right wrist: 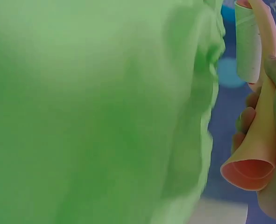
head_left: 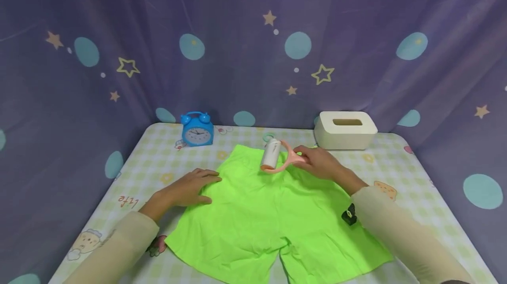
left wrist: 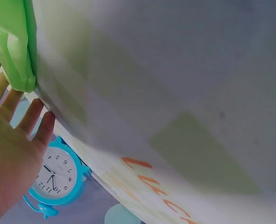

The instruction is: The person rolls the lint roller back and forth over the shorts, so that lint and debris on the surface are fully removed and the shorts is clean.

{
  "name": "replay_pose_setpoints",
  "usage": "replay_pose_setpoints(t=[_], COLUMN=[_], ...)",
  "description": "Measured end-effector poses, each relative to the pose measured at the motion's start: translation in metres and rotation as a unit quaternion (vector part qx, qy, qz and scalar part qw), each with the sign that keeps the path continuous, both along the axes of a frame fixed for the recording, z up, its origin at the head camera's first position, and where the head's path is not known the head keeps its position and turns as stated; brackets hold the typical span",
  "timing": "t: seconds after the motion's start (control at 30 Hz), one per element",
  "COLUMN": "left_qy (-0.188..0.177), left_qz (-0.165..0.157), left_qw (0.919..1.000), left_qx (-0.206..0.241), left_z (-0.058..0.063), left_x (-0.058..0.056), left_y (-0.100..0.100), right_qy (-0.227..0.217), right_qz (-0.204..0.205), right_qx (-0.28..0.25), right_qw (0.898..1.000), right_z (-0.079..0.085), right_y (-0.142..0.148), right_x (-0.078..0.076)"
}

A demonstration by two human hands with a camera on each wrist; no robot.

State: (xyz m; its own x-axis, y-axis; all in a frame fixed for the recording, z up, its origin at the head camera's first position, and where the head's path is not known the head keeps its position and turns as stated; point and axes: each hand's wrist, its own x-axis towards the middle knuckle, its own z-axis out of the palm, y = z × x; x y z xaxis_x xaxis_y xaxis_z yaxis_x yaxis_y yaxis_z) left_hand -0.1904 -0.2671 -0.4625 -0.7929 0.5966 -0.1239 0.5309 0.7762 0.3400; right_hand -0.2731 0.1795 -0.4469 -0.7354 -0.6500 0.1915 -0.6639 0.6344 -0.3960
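A pair of neon green shorts (head_left: 245,204) lies spread on the table, waistband at the far side. My right hand (head_left: 318,162) grips the pink handle of a lint roller (head_left: 271,154), whose white roll is over the waistband in the head view. In the right wrist view the handle's flared hollow end (right wrist: 250,172) points out below the curled fingers. My left hand (head_left: 190,188) rests at the left edge of the shorts, fingers loosely extended; the left wrist view shows its fingers (left wrist: 31,116) spread near the green cloth (left wrist: 16,51).
A blue alarm clock (head_left: 197,130) stands at the back left, a white tissue box (head_left: 345,130) at the back right. The table wears a checked, printed cloth (head_left: 150,178). A purple patterned curtain (head_left: 237,81) hangs behind. A small black patch (head_left: 349,215) shows on the shorts near the right sleeve.
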Motion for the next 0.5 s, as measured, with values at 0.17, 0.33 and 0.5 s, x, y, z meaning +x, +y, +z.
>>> replay_pose_setpoints(t=[0.17,0.33,0.5], left_qy=[-0.005,-0.015,-0.023], left_qz=[0.004,0.005,0.015], left_qw=[1.0,0.9999,0.9996], left_qx=[-0.002,0.003,0.0], left_z=[-0.001,0.001,0.002], left_x=[-0.001,-0.001,0.002], left_y=[0.001,0.002,0.0], right_qy=[-0.015,-0.005,-0.01], right_qz=[0.035,0.05,0.052], right_qx=[0.006,0.026,0.038], right_qw=[0.999,0.998,0.998], right_z=[-0.005,-0.008,-0.009], right_y=[-0.039,-0.064,-0.085], right_x=[-0.008,-0.017,-0.023])
